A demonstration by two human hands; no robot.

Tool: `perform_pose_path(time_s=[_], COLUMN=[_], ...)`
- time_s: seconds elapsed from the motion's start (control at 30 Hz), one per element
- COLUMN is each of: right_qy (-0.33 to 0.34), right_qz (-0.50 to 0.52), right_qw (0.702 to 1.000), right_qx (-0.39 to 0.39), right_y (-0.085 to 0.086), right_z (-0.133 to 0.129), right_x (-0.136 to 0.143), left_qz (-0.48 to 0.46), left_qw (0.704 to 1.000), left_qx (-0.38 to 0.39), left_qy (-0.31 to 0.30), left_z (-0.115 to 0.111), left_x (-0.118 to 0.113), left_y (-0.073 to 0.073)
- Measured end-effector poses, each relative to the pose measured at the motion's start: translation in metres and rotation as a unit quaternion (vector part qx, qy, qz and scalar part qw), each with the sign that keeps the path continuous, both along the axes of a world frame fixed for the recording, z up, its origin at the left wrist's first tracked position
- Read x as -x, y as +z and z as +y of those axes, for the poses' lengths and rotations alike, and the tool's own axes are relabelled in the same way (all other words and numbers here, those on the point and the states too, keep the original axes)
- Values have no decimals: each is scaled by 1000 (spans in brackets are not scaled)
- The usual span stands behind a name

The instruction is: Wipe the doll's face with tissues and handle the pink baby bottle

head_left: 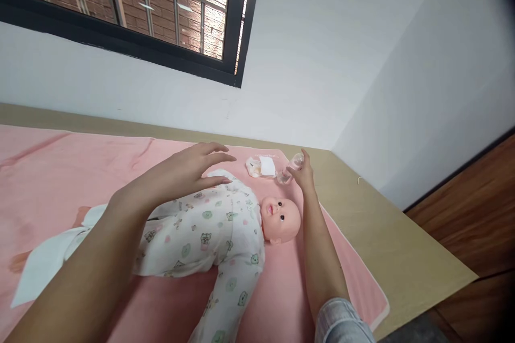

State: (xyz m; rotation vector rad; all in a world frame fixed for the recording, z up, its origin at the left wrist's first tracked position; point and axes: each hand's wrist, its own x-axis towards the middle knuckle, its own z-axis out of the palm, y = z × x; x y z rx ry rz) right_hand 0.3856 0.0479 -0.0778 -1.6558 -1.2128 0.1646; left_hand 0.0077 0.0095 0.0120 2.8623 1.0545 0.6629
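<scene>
A baby doll in white printed clothes lies on its back on the pink blanket, its head toward the right. Over the doll's chest hovers my left hand, fingers spread and holding nothing. Beyond the doll's head, my right hand has its thumb and fingers around a clear bottle, which leans over the blanket's far edge. A small packet with a white label lies just left of the bottle.
The blanket covers a tan board surface that ends at a white wall. A dark-framed barred window is at upper left. Brown wooden panels stand at the right, below the board's edge.
</scene>
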Motion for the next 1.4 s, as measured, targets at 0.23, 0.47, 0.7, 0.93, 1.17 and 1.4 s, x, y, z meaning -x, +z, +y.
perform_pose_path(time_s=[0.23,0.47,0.7,0.93,1.17,1.4], right_qy=[165,341,408,425,330,123], right_qz=[66,95,111,125,132,70], right_qw=[974,922,894,883,913,984], right_qx=[-141,-160,-152,-153,-202,-110], right_y=[50,81,78,72,84,31], right_z=[-27,-78,-100,-94,-84,-15], right_x=[36,112,156,163,125,38], left_qz=[-94,-185,-204,-204,-152,-106], left_qw=[994,983,979,979,982,966], left_qx=[-59,-7,1,22,14,13], left_qy=[6,-12,-14,5,116,235], left_z=[-5,-24,-29,-29,-3,37], left_x=[-20,-42,-52,-53,-33,21], left_y=[-3,-3,-2,-1,-3,-16])
